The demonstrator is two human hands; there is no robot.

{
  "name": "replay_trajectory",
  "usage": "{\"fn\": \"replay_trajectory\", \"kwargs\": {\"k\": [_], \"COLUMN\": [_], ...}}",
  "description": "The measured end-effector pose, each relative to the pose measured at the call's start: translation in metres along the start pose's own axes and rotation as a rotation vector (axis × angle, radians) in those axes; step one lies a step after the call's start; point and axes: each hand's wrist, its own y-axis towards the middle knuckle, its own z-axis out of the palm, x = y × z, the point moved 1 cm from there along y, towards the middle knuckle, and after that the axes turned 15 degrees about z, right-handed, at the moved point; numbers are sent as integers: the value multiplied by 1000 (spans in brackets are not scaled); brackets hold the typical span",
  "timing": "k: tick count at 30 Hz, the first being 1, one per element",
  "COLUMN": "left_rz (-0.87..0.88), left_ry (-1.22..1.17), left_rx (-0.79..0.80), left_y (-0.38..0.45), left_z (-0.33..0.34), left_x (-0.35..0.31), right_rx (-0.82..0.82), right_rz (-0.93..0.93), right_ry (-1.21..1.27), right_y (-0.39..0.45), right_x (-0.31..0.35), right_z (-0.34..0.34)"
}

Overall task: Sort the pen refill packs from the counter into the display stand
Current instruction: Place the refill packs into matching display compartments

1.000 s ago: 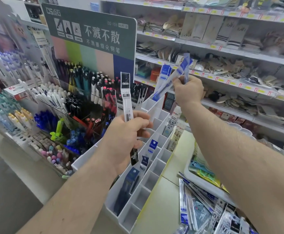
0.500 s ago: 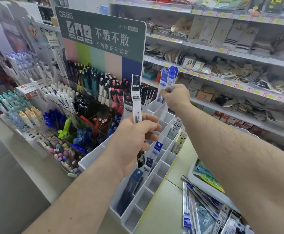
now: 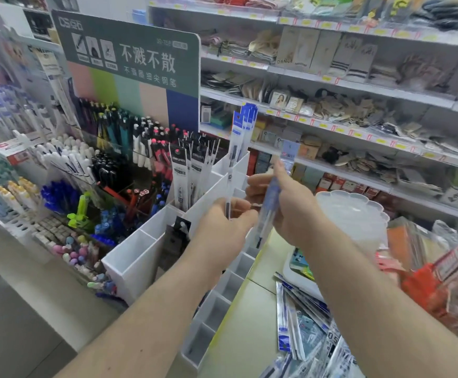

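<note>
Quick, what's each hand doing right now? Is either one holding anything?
Left hand: closed, pinching a thin white refill pack above the display stand.
Right hand: closed around a blue refill pack, held upright.

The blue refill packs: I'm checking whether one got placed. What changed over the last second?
The right hand came back from the stand's far end toward the left hand and now holds one blue-striped pack. Blue packs stand in the far compartment of the white display stand. The left hand kept hold of its black-and-white pack. The pile on the counter stayed.
</note>
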Motion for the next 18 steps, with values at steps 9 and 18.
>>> {"fn": "replay_trajectory", "kwargs": {"k": [9,18], "left_rz": [-74,-82], "left_ry": [-119,-85], "left_rx": [146,119], "left_y": [-14,-19], "left_z": [7,-1], "left_x": [18,30], "right_rx": [-19,-58], "right_rz": [-5,-86], "right_ry": [46,9], "right_y": [-26,-26], "right_x": [-43,-52], "right_z": [-16,-26]}}
